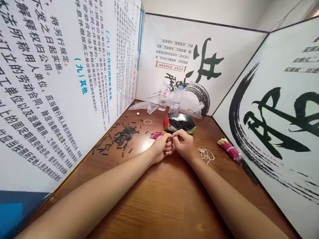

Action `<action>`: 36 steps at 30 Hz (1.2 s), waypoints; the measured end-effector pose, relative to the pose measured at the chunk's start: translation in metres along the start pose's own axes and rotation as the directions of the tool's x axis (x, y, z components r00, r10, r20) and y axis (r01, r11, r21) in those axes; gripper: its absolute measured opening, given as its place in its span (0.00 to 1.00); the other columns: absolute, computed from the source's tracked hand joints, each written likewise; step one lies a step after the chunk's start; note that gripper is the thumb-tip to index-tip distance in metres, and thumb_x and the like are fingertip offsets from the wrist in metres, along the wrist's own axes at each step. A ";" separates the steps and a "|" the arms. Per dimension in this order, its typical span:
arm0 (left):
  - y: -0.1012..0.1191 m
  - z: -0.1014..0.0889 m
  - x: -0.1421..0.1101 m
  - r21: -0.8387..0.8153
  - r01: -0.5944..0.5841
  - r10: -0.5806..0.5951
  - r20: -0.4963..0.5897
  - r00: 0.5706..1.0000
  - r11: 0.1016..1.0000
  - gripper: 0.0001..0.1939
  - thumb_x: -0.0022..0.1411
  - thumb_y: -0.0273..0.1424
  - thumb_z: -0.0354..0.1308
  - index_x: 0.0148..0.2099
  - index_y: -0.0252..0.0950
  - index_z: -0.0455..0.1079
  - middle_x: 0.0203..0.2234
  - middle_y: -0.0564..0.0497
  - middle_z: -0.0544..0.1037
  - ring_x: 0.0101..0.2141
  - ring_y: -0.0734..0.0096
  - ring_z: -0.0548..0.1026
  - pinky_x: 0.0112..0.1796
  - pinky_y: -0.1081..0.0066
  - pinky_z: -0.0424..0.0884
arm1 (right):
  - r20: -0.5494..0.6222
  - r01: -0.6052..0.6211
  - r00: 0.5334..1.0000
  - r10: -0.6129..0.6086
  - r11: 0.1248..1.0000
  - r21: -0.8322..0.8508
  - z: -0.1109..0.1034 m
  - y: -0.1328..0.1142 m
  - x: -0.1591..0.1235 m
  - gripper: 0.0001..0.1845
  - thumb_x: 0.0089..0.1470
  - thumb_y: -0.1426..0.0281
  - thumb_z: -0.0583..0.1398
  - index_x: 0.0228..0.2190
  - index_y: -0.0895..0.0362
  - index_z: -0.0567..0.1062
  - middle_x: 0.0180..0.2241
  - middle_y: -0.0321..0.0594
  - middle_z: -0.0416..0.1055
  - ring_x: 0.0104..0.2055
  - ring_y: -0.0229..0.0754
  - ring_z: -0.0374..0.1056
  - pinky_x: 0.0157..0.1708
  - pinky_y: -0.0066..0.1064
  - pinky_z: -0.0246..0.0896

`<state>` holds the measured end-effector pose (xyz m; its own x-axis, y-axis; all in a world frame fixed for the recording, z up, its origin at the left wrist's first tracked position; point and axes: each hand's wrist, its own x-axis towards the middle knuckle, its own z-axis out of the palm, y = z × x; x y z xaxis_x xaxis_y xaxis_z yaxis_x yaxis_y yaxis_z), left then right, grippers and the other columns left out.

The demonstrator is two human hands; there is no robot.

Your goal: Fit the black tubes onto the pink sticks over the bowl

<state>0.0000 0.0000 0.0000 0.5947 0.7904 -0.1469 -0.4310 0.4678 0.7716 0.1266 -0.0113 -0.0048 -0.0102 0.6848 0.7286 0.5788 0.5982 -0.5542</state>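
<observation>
While small black pieces (pixel 126 134) lie scattered along the worktop's (pixel 159 202) left edge, pink sticks (pixel 156 135) poke out just beside the left hand (pixel 163 146), fingers curled and pressed together; it meets the right hand (pixel 183 143), tips bunched too, anything pinched there hidden, I can't tell; just beyond, toward the far edge, sits a filled box (pixel 166 122), then white loops (pixel 206 155), then a pink bundle (pixel 229 150) near the right edge

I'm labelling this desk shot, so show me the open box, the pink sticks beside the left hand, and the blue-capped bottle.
Open box (pixel 179 117): head view, on its inner back wall.
Pink sticks (pixel 156 135): head view, visible middle.
Blue-capped bottle (pixel 176 100): head view, on its body.
</observation>
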 end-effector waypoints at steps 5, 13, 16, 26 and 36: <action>0.002 0.001 -0.002 0.008 0.003 -0.004 0.005 1.000 1.000 0.15 0.58 0.30 0.49 0.23 0.39 0.48 0.09 0.63 0.45 0.11 0.83 0.42 0.14 0.78 0.44 | 0.000 0.001 1.000 -0.001 1.000 -0.004 -0.001 -0.001 0.000 0.08 0.49 0.76 0.52 0.23 0.55 0.69 0.23 0.35 0.68 0.25 0.37 0.62 0.28 0.28 0.57; 0.002 0.004 -0.006 0.005 -0.033 0.033 0.021 0.999 0.999 0.15 0.60 0.30 0.49 0.23 0.38 0.48 0.11 0.63 0.46 0.12 0.83 0.43 0.15 0.78 0.43 | 0.005 -0.008 1.000 0.009 1.000 -0.014 -0.002 0.006 0.001 0.09 0.51 0.77 0.47 0.23 0.55 0.62 0.22 0.33 0.59 0.26 0.36 0.56 0.28 0.28 0.52; 0.002 0.004 -0.005 -0.003 -0.038 0.038 0.029 0.999 0.999 0.15 0.60 0.31 0.49 0.23 0.38 0.49 0.10 0.63 0.46 0.12 0.83 0.43 0.15 0.78 0.44 | 0.056 -0.023 0.998 0.024 1.000 -0.013 -0.003 0.009 0.000 0.10 0.53 0.76 0.47 0.24 0.55 0.62 0.22 0.33 0.59 0.26 0.36 0.56 0.28 0.28 0.51; 0.000 0.002 -0.004 0.012 -0.045 0.045 0.025 0.999 0.999 0.16 0.61 0.34 0.50 0.25 0.39 0.50 0.10 0.63 0.47 0.12 0.83 0.43 0.15 0.78 0.45 | 0.166 -0.105 0.981 0.105 0.994 -0.008 -0.003 0.009 -0.002 0.12 0.60 0.66 0.53 0.25 0.55 0.65 0.21 0.31 0.60 0.23 0.34 0.55 0.25 0.27 0.49; 0.003 0.003 -0.007 0.008 0.005 -0.005 0.107 0.994 1.000 0.11 0.55 0.30 0.49 0.25 0.38 0.49 0.11 0.62 0.46 0.13 0.82 0.42 0.15 0.78 0.42 | 0.093 -0.057 0.994 0.055 0.998 0.011 -0.004 0.008 -0.002 0.11 0.63 0.67 0.48 0.27 0.54 0.61 0.23 0.31 0.58 0.25 0.36 0.55 0.28 0.28 0.50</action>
<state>-0.0030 -0.0056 0.0052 0.6661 0.7411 -0.0842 -0.4227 0.4681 0.7760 0.1348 -0.0096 -0.0085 -0.0538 0.7526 0.6563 0.5696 0.5629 -0.5989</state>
